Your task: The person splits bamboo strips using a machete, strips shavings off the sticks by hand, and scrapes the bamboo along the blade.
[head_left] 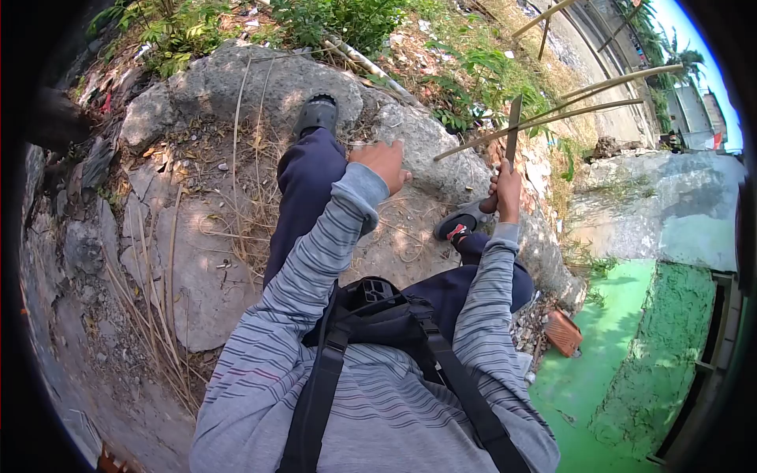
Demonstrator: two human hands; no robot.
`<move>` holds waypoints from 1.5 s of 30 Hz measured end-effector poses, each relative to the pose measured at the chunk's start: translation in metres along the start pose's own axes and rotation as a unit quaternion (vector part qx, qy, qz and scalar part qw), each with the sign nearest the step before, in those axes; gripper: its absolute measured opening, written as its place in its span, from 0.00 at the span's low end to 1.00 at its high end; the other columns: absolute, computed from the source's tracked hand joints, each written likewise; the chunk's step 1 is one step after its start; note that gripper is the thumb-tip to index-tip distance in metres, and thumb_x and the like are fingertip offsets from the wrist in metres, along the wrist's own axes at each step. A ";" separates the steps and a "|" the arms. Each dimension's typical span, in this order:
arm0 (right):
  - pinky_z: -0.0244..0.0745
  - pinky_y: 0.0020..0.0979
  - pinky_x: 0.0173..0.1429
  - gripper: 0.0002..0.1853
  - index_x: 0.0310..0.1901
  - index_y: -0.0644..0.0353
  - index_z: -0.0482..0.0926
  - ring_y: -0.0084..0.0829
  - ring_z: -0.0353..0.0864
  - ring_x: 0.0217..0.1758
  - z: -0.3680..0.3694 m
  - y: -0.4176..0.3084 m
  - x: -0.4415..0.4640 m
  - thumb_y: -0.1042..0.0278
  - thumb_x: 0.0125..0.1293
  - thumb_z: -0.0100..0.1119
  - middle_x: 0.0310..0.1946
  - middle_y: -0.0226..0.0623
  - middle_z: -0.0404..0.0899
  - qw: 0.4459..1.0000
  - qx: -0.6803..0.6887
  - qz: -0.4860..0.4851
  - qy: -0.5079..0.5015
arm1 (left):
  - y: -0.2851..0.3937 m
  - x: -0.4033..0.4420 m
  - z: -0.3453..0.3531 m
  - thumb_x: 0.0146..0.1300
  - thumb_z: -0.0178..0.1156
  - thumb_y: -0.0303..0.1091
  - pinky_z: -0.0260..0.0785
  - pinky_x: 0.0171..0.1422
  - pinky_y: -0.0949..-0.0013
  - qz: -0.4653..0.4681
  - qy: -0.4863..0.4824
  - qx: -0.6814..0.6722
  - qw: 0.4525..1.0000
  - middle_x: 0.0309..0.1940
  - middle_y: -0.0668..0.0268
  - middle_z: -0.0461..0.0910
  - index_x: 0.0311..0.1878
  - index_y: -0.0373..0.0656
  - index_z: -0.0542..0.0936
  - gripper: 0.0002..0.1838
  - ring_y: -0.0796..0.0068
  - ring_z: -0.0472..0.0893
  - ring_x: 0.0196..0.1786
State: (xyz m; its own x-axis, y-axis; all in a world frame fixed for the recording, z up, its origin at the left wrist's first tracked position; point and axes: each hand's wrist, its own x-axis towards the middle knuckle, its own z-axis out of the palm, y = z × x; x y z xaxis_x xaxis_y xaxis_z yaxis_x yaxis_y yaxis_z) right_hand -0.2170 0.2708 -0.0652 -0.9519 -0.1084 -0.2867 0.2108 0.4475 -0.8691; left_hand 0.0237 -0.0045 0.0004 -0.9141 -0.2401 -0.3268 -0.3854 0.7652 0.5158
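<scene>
My right hand is closed around the handle of a machete, its dark blade pointing up and away from me. The rounded handle end shows below the fist. A thin bamboo stick crosses the blade at a slant; whether the two touch I cannot tell. My left hand is beside my raised knee with thumb and fingers apart, and I see nothing in it. The stick's near end lies a little to the right of this hand.
Rough rocks and broken slabs surround my feet. Long dry strips lie on the left. More bamboo poles slant at the upper right. Green plants grow ahead. A brown block-like object lies by the green-painted surface.
</scene>
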 end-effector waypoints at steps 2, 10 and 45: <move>0.62 0.25 0.19 0.22 0.38 0.62 0.74 0.19 0.65 0.15 -0.010 -0.018 -0.004 0.47 0.78 0.51 0.17 0.24 0.67 1.000 0.018 0.002 0.000 | 0.005 0.000 0.004 0.69 0.62 0.56 0.73 0.61 0.43 0.001 -0.009 0.004 1.000 0.53 0.48 0.82 0.61 0.40 0.72 0.31 0.43 0.82 0.57; 0.58 0.22 0.19 0.21 0.47 0.59 0.73 0.15 0.60 0.16 -0.085 -0.140 -0.091 0.45 0.79 0.51 0.20 0.22 0.64 0.996 0.044 -0.067 0.044 | 0.006 0.006 0.010 0.69 0.63 0.54 0.74 0.62 0.41 0.017 -0.021 0.001 1.000 0.55 0.50 0.83 0.68 0.42 0.70 0.34 0.46 0.82 0.60; 0.67 0.28 0.18 0.21 0.40 0.63 0.76 0.22 0.71 0.15 0.020 0.066 0.001 0.49 0.78 0.51 0.20 0.31 0.73 0.995 0.004 -0.056 0.077 | -0.005 0.002 0.013 0.70 0.61 0.54 0.75 0.57 0.45 0.015 0.003 0.000 1.000 0.51 0.51 0.82 0.62 0.40 0.71 0.29 0.47 0.82 0.56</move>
State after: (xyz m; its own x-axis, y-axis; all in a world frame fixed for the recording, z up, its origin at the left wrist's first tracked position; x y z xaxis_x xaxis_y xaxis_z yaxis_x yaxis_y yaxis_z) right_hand -0.1997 0.2827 -0.1305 -0.9921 -0.0188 -0.1237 0.1035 0.4324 -0.8957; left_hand 0.0251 -0.0012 -0.0129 -0.9262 -0.2207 -0.3056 -0.3573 0.7724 0.5251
